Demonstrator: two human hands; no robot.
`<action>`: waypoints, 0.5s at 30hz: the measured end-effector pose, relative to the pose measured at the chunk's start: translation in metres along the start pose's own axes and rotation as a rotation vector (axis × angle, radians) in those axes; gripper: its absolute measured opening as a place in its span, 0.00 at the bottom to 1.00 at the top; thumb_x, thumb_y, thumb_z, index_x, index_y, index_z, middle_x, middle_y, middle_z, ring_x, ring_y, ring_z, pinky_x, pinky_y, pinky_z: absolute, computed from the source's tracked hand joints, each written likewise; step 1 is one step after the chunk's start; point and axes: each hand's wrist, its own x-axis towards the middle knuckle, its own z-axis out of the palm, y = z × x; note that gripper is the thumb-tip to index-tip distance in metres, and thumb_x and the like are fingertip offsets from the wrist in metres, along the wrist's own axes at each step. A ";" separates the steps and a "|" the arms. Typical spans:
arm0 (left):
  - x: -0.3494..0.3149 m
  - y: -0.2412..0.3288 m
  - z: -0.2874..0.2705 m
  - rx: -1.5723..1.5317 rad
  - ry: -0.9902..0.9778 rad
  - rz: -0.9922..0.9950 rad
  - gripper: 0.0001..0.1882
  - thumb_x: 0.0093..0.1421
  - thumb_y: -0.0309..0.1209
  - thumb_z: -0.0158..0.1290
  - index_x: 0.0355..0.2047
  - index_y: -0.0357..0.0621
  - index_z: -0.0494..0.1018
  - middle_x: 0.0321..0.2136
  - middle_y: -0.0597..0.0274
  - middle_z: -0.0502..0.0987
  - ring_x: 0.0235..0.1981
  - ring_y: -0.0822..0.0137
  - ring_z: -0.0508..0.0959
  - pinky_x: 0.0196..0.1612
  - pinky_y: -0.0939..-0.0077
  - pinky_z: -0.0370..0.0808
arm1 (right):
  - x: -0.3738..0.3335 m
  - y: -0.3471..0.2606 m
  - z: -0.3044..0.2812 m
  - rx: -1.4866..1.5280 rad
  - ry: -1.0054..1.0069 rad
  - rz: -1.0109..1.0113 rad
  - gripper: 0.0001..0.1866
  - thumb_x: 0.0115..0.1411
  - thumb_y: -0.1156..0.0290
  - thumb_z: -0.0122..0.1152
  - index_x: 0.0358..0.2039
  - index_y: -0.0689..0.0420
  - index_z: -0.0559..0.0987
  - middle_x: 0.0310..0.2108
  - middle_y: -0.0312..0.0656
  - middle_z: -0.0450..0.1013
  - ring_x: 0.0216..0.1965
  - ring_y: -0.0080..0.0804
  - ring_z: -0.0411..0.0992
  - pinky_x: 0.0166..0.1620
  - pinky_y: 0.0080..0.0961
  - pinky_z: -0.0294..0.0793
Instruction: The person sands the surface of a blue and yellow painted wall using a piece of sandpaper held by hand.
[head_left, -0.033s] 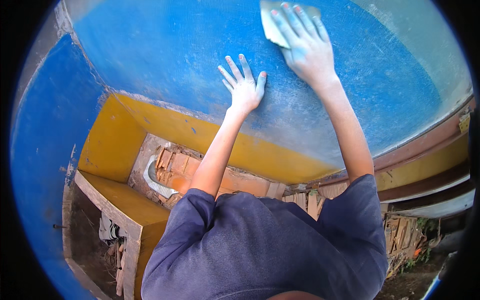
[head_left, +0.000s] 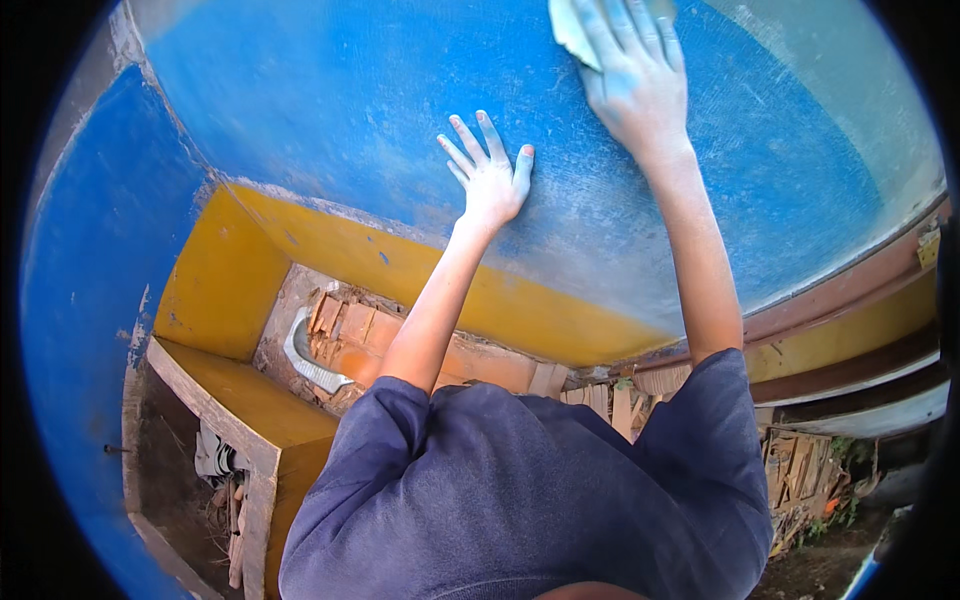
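Note:
Spread flat on a blue painted wall, my left hand has its fingers apart and nothing in it. Higher up and to the right, my right hand presses a pale, thin sheet, apparently sandpaper, against the same wall. Its fingers lie over the sheet, and their tips run out of the top of the view. Pale blue dust coats both hands. Around and below them the paint is scuffed and whitish.
Below the blue runs a yellow band. A squat toilet pan lies among broken tiles on the floor. At the left stands a yellow-sided basin with a rough rim, holding debris. Wood scraps lie at the lower right.
My right hand has slid a little to the right and slightly upward along the wall with the sheet. My left hand stays in practically the same place.

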 end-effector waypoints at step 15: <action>-0.099 0.063 0.083 -0.320 0.069 0.048 0.39 0.70 0.40 0.40 0.72 0.37 0.35 0.68 0.23 0.28 0.69 0.26 0.28 0.68 0.34 0.29 | -0.126 0.028 -0.003 0.183 -0.132 0.196 0.40 0.57 0.63 0.57 0.71 0.45 0.59 0.72 0.47 0.51 0.71 0.47 0.50 0.67 0.56 0.47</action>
